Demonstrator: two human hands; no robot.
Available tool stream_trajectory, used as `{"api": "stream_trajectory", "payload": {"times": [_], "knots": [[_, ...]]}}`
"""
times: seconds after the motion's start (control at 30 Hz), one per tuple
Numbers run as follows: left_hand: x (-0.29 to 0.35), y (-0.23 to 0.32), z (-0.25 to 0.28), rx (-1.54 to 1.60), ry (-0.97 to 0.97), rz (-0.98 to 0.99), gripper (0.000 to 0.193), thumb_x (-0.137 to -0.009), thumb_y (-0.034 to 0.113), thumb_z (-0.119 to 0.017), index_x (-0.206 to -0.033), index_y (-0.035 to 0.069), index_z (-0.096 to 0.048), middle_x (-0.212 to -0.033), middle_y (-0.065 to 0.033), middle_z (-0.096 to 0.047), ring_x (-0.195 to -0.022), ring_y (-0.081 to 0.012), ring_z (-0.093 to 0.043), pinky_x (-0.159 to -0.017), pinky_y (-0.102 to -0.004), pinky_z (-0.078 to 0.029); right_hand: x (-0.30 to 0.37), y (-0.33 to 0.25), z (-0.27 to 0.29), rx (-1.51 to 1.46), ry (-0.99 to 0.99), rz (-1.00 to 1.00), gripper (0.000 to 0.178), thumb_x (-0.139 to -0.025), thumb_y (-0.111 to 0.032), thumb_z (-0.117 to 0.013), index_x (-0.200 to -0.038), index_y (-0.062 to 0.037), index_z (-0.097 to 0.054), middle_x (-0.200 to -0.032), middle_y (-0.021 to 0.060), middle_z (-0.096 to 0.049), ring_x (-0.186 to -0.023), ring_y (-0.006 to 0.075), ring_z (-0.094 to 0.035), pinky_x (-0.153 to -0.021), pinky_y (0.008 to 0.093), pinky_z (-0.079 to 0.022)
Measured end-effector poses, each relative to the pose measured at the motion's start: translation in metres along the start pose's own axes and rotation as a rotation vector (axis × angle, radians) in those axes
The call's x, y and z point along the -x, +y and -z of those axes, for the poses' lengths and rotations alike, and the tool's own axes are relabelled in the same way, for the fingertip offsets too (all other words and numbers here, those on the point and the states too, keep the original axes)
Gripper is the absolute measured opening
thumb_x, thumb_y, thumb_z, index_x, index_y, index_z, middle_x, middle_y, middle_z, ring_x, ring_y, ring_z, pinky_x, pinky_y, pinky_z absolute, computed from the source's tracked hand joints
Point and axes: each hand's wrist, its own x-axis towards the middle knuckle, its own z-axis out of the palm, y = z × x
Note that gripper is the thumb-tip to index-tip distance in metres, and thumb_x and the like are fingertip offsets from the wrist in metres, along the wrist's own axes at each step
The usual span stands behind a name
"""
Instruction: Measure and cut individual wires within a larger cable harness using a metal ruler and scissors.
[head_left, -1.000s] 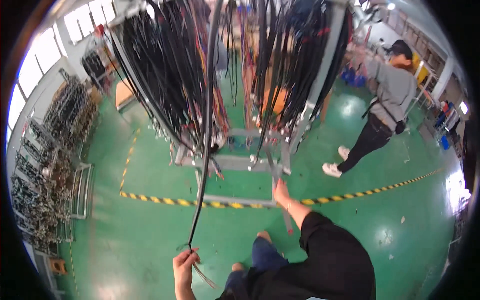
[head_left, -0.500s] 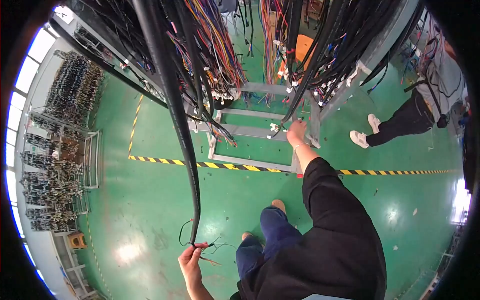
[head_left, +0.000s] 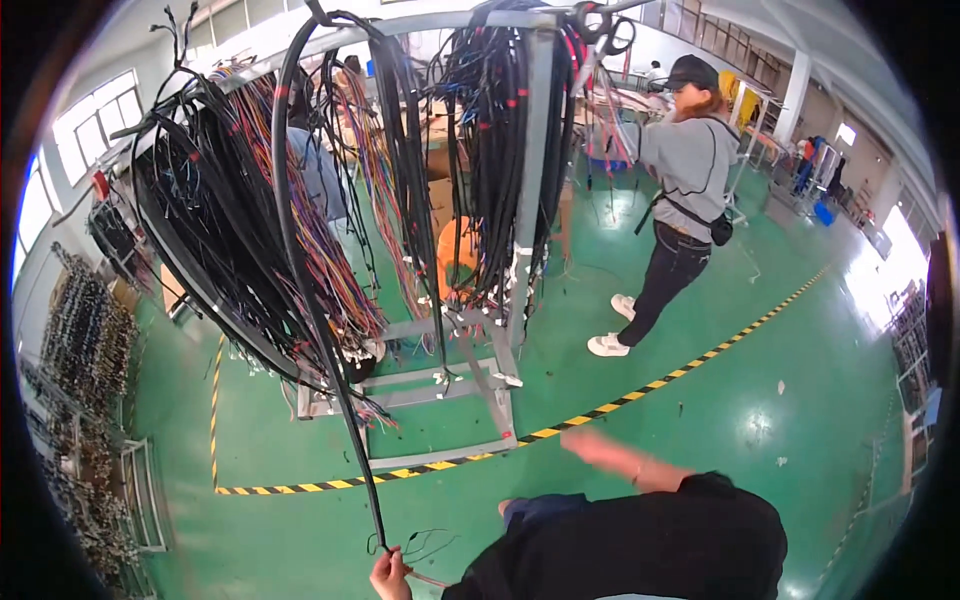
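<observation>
Here, the long black cable (head_left: pixel 345 405) runs from the top of the grey metal rack (head_left: pixel 533 180) down past its near side to the left hand (head_left: pixel 390 575), which is in front of the rack, low and toward its left half. The thumb and fingers of that hand pinch the cable close to its lower end, where a few thin wires (head_left: pixel 428 548) fan out just beside the fingertips. The right hand (head_left: pixel 592 448) is also in front of the rack, just beyond its lower right corner and apart from the cable; it is blurred, so I cannot tell whether its fingers are spread or pressed together.

On the left half of the rack hang thick black cables (head_left: pixel 195 215), with multicoloured wires (head_left: pixel 318 240) beside them. Another dense bunch of black cables (head_left: pixel 492 130) hangs by the rack's right post, and small white connectors show near the rack's base. Behind the rack, through the gap between bunches, an orange rounded object (head_left: pixel 455 240) shows.

Yellow-and-black tape (head_left: pixel 610 405) crosses the green floor (head_left: pixel 690 450) in front of the rack and stretches away to its right. To the right of the rack stands a co-worker (head_left: pixel 690 170) in a grey top, dark trousers and white shoes. Well to the left of the rack, more dark cables (head_left: pixel 85 320) hang in a crowded row.
</observation>
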Motion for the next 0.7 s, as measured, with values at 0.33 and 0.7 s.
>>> {"api": "stream_trajectory", "payload": {"times": [0.33,0.7], "knots": [[0.016,0.012,0.007,0.197,-0.107,0.03,0.014,-0.089,0.002,-0.062,-0.103,-0.004,-0.063,-0.069,-0.002,-0.057,-0.055,-0.0094,-0.051,-0.052,-0.0247,-0.045,0.013,-0.457,0.367,1.149,1.555,1.181,0.072,-0.07,-0.019,-0.081,-0.135,-0.0307,-0.051,-0.145,0.0132,-0.031,-0.133,0.0348,-0.031,-0.11,0.0494,-0.029],[0.044,0.014,0.015,0.185,0.004,0.051,0.013,-0.084,-0.001,-0.066,-0.096,-0.005,-0.064,-0.074,-0.0052,-0.061,-0.059,-0.0111,-0.056,-0.053,-0.0233,-0.045,-0.023,-0.465,0.398,1.697,1.748,0.847,0.053,-0.084,-0.022,-0.064,-0.132,-0.0419,-0.056,-0.148,-0.0054,-0.037,-0.128,0.0247,-0.033,-0.107,0.0452,-0.026]]}}
